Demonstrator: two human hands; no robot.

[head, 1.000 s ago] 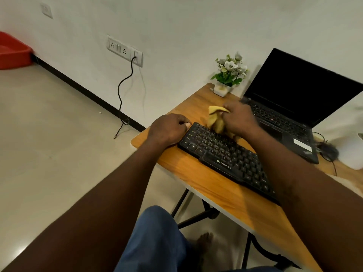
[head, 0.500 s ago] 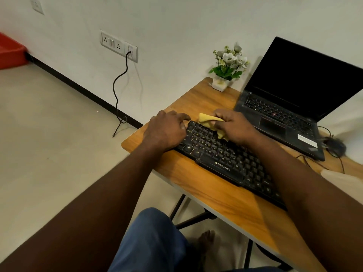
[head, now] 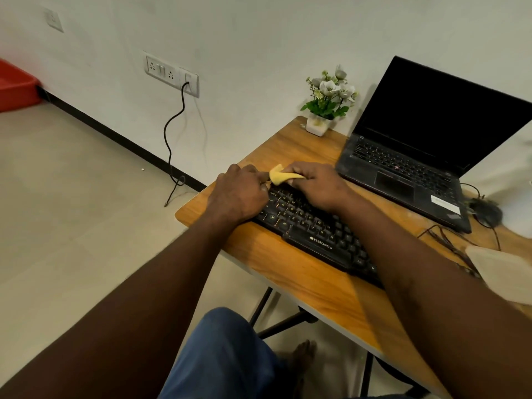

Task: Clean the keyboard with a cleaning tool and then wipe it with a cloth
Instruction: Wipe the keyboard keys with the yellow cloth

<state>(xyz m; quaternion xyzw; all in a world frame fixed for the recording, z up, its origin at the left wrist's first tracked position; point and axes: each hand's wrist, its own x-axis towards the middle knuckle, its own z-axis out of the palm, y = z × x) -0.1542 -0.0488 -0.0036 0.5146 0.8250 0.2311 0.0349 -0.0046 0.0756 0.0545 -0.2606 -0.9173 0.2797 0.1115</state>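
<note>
Yellow cloth (head: 283,176) is sitting bunched in the right hand (head: 318,187), fingers curled round it, one corner poking out toward the left hand (head: 239,194). The right hand is pressing that cloth down on the far-left rows of the black keyboard (head: 313,228), right at its back edge. The left hand is lying over the keyboard's left end, fingers curled down over the far corner, gripping it. The two hands are nearly touching, with the cloth's tip between them. The rest of the keyboard is running out under the right forearm, resting on the wooden table (head: 288,266). Just beyond the right hand, an open laptop (head: 417,156) is standing with a dark screen. Ahead of both hands, by the wall, a small white pot of flowers (head: 328,102) is sitting at the table's far corner. Out past the right wrist, a mouse (head: 486,211) is lying blurred beside the laptop, wires trailing. Well off to the left hand's side, a black cable (head: 172,133) is hanging from a wall socket (head: 172,73) down to the floor.
</note>
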